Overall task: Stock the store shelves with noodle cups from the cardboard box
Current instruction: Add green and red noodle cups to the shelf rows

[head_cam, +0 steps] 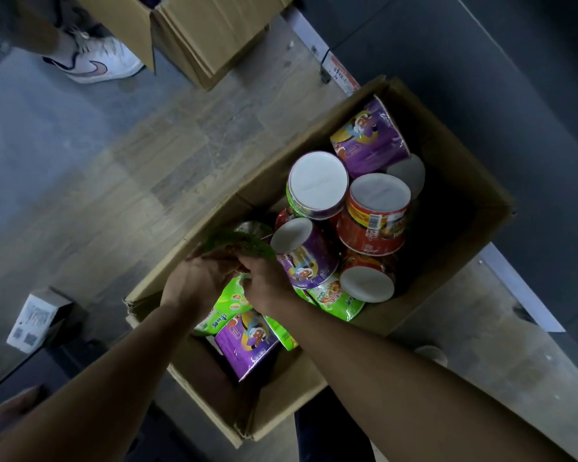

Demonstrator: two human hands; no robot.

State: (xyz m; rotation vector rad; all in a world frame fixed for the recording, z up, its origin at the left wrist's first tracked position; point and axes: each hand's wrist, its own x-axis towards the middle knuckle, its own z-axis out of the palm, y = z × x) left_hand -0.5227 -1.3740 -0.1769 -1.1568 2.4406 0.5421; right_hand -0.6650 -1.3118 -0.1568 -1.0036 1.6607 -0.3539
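Closest to me is the left forearm (90, 388), stretched down into the cardboard box (454, 151) that sits open on the floor, with a small white carton (30, 318) lying off to its left. The left grip (194, 281) is curled round the near side of a green noodle cup (237, 241). The right grip (267, 285) closes on it from the other side, so both hold the one cup just above the box's left wall. The cup is smeared by motion. I'd guess it is tipped, long axis leaning away from the person, but which end leads I cannot tell. To the right, a purple cup (301, 258) leans with its white base up and a red cup (374, 215) stands upside down, axis roughly upright. Another purple cup (371, 138) at the far end lies on its side. The heap is loose, and that's the worry. Drawing the green cup out could knock the leaning purple one beside the right grip and set the pile sliding. The film wrap looks slick, so a quick lift might let it slip, and the rim could catch the box wall and dent.
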